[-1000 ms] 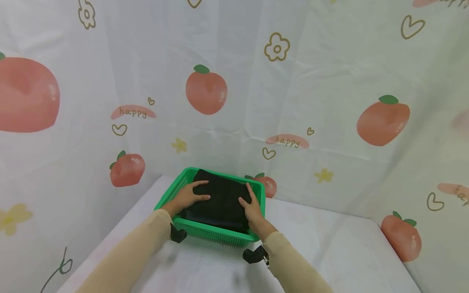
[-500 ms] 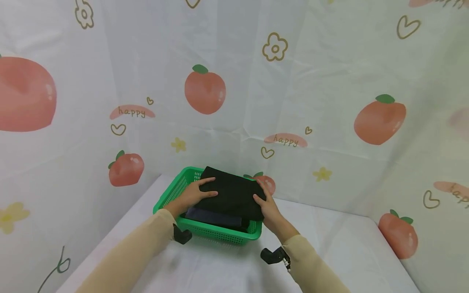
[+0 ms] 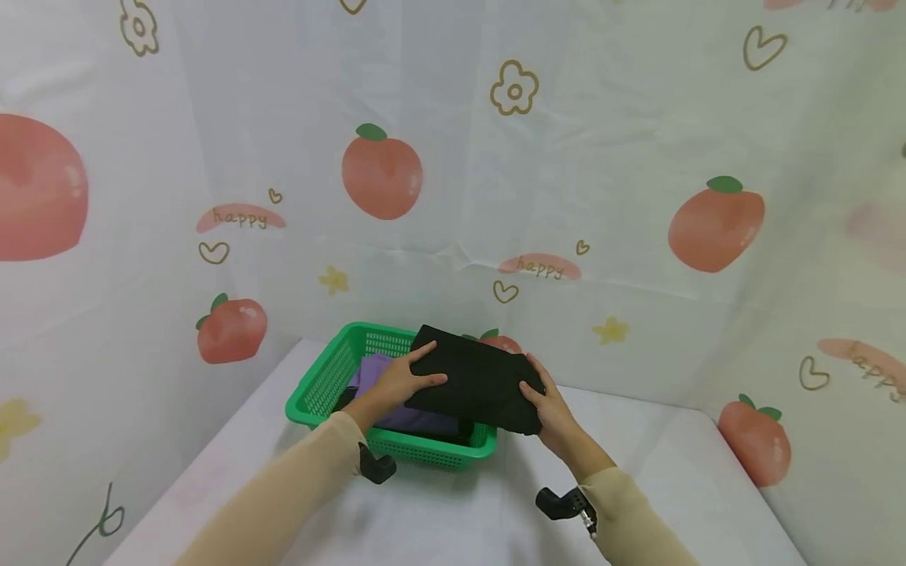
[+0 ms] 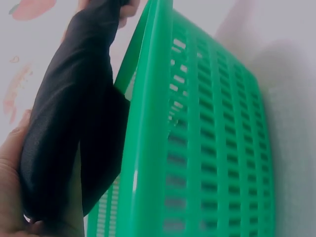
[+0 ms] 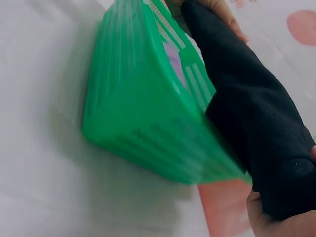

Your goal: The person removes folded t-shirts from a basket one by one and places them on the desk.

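A folded black garment (image 3: 477,381) is held up between both hands, tilted, over the right part of a green plastic basket (image 3: 432,450). My left hand (image 3: 392,387) grips its left end, thumb and fingers spread over the top. On the right end, my right hand (image 3: 557,417) grips with the thumb on top. In the right wrist view the garment (image 5: 256,103) shows as a thick folded bundle with a loose flap hanging beside the rim. Purple folded cloth (image 3: 370,371) lies in the basket, with dark cloth (image 3: 344,399) around it; the black garment hides part of them.
The basket stands on a white-covered table (image 3: 637,448), near the back. A white curtain (image 3: 453,196) printed with peaches hangs behind and at the left. Black wrist-camera mounts (image 3: 562,503) sit below the sleeves.
Both hands have lifted the black garment out of the basket and carried it right, its right end now past the rim. Purple cloth has come into view beneath.
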`<state>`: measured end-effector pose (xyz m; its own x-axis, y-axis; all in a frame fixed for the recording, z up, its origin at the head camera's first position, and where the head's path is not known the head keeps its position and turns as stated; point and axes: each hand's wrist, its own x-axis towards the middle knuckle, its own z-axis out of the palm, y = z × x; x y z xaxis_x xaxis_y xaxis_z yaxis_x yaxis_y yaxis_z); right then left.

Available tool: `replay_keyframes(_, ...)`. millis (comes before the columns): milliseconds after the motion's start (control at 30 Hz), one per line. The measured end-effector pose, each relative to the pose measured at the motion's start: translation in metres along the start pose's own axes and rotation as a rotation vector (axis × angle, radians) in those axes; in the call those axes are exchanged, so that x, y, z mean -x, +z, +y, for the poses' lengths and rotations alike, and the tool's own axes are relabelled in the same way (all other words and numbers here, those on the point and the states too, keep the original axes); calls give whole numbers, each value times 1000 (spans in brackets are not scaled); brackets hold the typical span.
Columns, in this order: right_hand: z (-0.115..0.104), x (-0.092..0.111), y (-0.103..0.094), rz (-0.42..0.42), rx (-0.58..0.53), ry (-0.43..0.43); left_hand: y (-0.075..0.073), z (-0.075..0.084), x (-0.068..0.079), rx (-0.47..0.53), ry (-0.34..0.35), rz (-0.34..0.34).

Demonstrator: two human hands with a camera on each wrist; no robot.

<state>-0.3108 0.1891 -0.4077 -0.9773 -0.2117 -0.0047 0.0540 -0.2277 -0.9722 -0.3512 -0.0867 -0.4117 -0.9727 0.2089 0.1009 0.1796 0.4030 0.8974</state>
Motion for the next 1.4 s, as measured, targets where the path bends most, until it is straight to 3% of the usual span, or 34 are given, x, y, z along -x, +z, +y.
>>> replay_keyframes(333, -8, 13, -37, 31, -10, 11, 39, 16, -13, -13, 6, -6)
replay_keyframes(867, -29, 35, -79, 49, 30, -28, 82, 41, -26, -4, 66, -95)
replay_keyframes(1400, -38, 55, -131, 103, 144, 8, 139, 61, -30, 46, 23, -161)
